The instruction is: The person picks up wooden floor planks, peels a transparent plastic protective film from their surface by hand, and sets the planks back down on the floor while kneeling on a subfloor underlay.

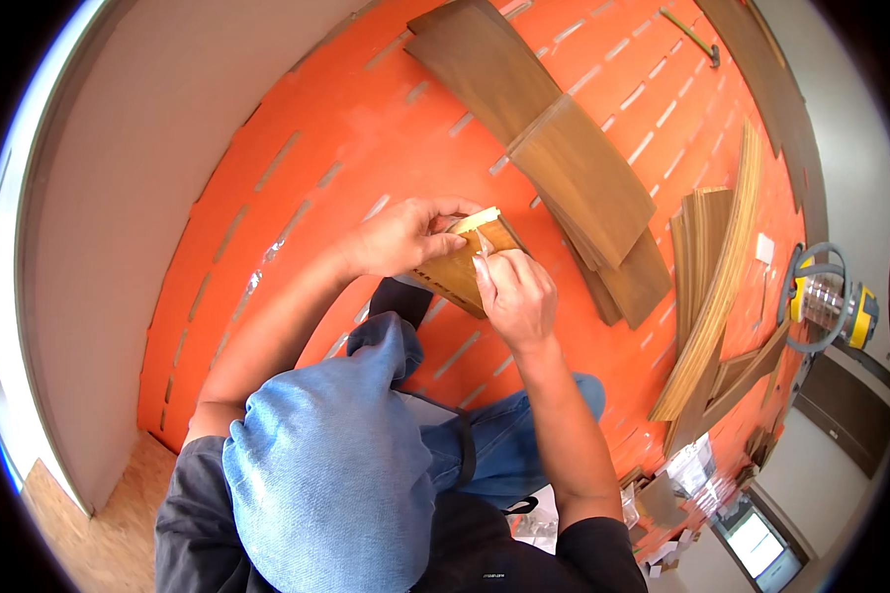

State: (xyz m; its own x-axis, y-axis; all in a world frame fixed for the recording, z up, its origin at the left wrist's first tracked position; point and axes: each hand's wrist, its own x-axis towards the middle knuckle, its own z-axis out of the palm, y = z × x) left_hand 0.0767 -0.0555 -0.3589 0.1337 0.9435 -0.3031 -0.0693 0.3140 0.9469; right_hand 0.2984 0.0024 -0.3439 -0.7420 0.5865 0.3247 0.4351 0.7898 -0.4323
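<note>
A short piece of brown wood floorboard is held up in front of me, tilted, with a pale yellow end at its top. My left hand grips its left side, with the thumb on the face near the pale end. Against the board's face, my right hand is closed in a pinch. A small whitish pointed piece sticks out above its fingertips and touches the board near the pale end. What kind of thing it is, I cannot make out.
Orange underlay covers the floor. Brown floorboards lie in overlapping stacks ahead, and more boards are piled at the right. A hammer lies at the far right. Beyond the pile stands a yellow-grey vacuum cleaner. A wall borders the left.
</note>
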